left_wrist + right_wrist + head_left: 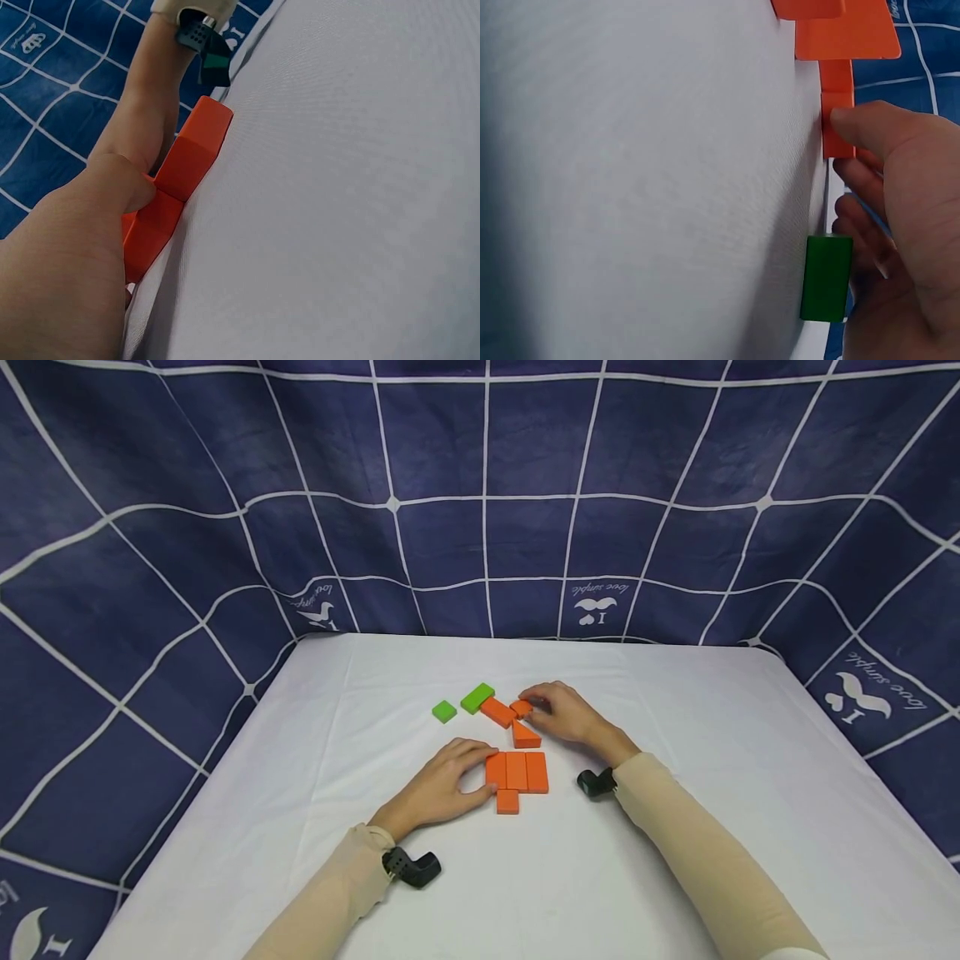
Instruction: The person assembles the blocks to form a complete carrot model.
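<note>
In the head view, three orange rectangular blocks (516,772) lie side by side, with an orange square block (507,802) against their near edge. My left hand (442,782) grips the leftmost rectangle, index finger at its far corner and thumb at its near end. Farther back, my right hand (562,714) pinches a small orange block (521,708) between thumb and index finger; the thumb shows on its face in the right wrist view. An orange triangular block (526,735) and a slanted orange rectangular block (497,712) lie close by.
A green rectangular block (477,697) meets the slanted orange one, and a green square block (444,712) lies left of it. Another view of a green block (827,277) appears beside the right fingers. White cloth (645,893) covers the table; dark blue gridded fabric (525,535) surrounds it.
</note>
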`<action>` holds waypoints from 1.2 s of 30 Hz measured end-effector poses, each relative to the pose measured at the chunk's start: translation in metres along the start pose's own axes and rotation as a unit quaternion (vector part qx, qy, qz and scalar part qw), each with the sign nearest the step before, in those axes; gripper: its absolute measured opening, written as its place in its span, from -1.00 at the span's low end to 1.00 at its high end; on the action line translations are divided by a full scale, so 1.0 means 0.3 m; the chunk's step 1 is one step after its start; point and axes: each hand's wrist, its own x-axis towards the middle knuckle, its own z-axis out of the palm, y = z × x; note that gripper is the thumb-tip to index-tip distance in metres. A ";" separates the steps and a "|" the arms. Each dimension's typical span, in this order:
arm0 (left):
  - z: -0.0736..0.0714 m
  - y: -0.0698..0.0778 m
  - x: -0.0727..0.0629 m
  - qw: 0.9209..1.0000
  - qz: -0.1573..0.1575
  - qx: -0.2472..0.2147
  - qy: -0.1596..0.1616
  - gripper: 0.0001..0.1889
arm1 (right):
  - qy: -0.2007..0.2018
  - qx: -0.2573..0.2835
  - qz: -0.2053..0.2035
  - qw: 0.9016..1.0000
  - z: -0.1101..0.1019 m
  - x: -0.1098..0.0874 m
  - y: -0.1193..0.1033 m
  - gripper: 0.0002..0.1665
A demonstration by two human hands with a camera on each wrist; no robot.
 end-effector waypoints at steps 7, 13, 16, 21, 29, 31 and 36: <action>-0.002 0.004 0.001 1.000 -0.001 -0.001 -0.001 -0.42 | 0.015 0.022 0.018 0.999 -0.006 -0.011 0.009 -0.60; 0.001 0.003 0.000 1.000 0.000 -0.002 0.001 -0.42 | 0.041 0.030 0.023 0.998 -0.017 -0.028 0.007 -0.56; 0.001 0.001 -0.001 1.000 0.000 -0.001 0.000 -0.41 | 0.055 0.039 0.023 0.997 -0.029 -0.040 -0.001 -0.56; -0.001 0.001 -0.001 1.000 0.000 -0.001 -0.001 -0.41 | 0.070 0.049 0.011 0.996 -0.050 -0.063 -0.018 -0.57; -0.003 0.002 -0.002 1.000 -0.001 -0.003 -0.002 -0.41 | 0.084 0.045 -0.030 0.995 -0.071 -0.111 -0.056 -0.60; -0.003 0.002 -0.002 1.000 0.000 -0.004 -0.001 -0.42 | 0.087 0.045 -0.035 0.995 -0.075 -0.125 -0.065 -0.61; -0.002 0.000 0.000 1.000 0.002 -0.004 -0.002 -0.41 | 0.086 0.048 -0.040 0.994 -0.081 -0.164 -0.092 -0.61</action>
